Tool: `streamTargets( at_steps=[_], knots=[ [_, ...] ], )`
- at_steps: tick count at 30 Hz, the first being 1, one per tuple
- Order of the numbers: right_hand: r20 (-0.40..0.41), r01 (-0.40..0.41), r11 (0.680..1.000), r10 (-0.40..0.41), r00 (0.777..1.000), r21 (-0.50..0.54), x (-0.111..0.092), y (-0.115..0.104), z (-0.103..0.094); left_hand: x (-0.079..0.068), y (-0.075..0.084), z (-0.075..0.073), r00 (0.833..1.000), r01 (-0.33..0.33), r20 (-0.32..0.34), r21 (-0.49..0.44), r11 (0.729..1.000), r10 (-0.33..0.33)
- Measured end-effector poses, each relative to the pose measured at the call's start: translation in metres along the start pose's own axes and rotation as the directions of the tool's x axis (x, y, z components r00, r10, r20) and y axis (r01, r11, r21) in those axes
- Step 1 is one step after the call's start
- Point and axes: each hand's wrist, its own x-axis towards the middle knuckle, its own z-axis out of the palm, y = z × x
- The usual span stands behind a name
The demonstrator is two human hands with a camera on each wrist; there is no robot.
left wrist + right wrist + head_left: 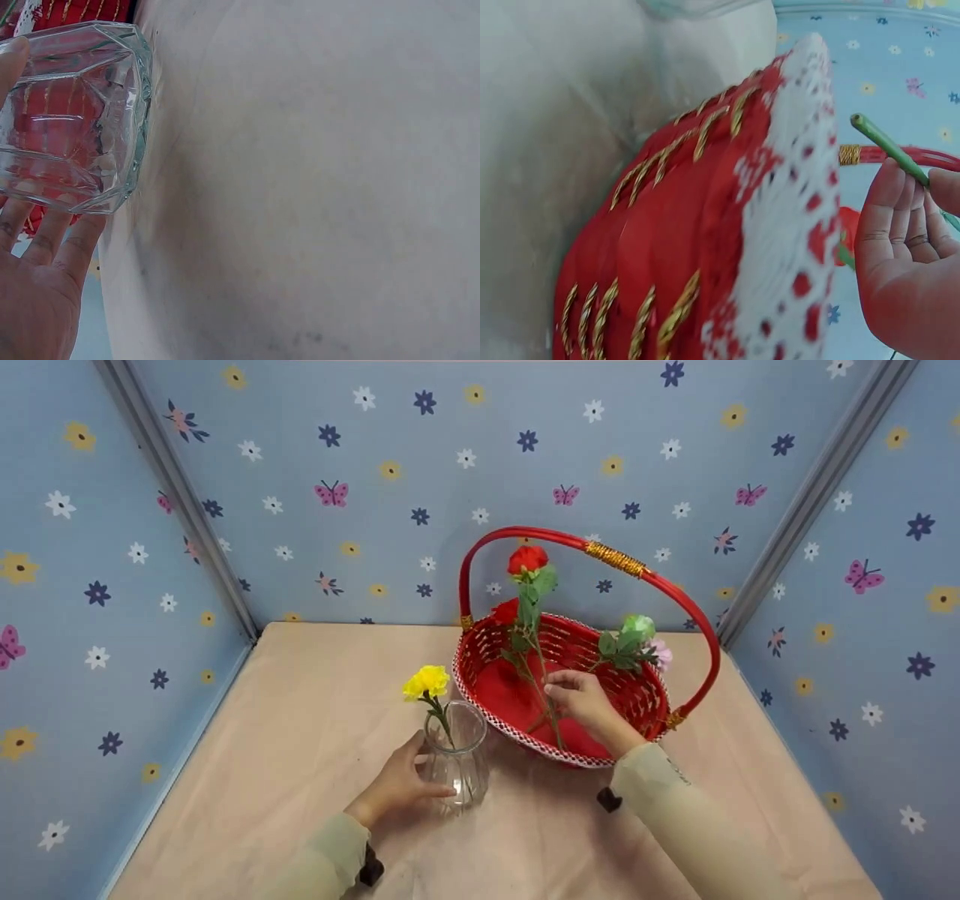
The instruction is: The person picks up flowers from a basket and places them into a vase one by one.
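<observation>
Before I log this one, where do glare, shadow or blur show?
Head: a small glint on the clear glass vase; left wrist: pale highlights on its faceted base, soft shadow on the beige cloth; right wrist: the vase looks blurred at the top edge, the slim green stem in the right hand looks sharper.

The rose (528,559) is bright red, its stem (881,140) green; the carnation (426,682) vivid yellow, the glass vase (469,776) colourless. The red basket (645,240) has gold strands (679,309) and a white rim (787,187) mottled red; its red handle (686,604) carries gold binding (616,559). Peach-beige table (300,720); pale-blue walls (495,427) patterned with white, yellow and navy flowers (364,398), pink butterflies (331,493).
</observation>
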Motion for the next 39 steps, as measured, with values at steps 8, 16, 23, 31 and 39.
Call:
streamTargets(
  at_steps=[8, 16, 23, 31, 39],
  knots=[
    [0.066, 0.034, 0.999, -0.032, 0.997, -0.022, -0.008, -0.008, 0.015, 0.0, -0.001, 0.0, 1.0, -0.001, 0.008, -0.009, 1.0, 0.001],
    [0.162, 0.064, 0.998, -0.058, 0.985, -0.027, -0.017, -0.015, 0.028, -0.001, 0.001, 0.0, 1.0, -0.001, 0.003, -0.02, 1.0, 0.001],
    [0.205, 0.102, 0.994, -0.092, 0.974, -0.039, -0.023, -0.023, 0.035, 0.0, 0.001, 0.001, 1.0, -0.007, -0.001, -0.03, 1.0, 0.007],
    [0.221, 0.119, 0.993, -0.116, 0.968, 0.0, -0.027, -0.038, 0.043, 0.001, 0.0, 0.001, 1.0, -0.009, -0.003, -0.024, 1.0, 0.009],
    [0.201, 0.142, 0.988, -0.152, 0.968, 0.061, -0.026, -0.061, 0.055, 0.001, 0.0, 0.0, 1.0, 0.005, 0.002, -0.008, 1.0, -0.005]
  ],
)
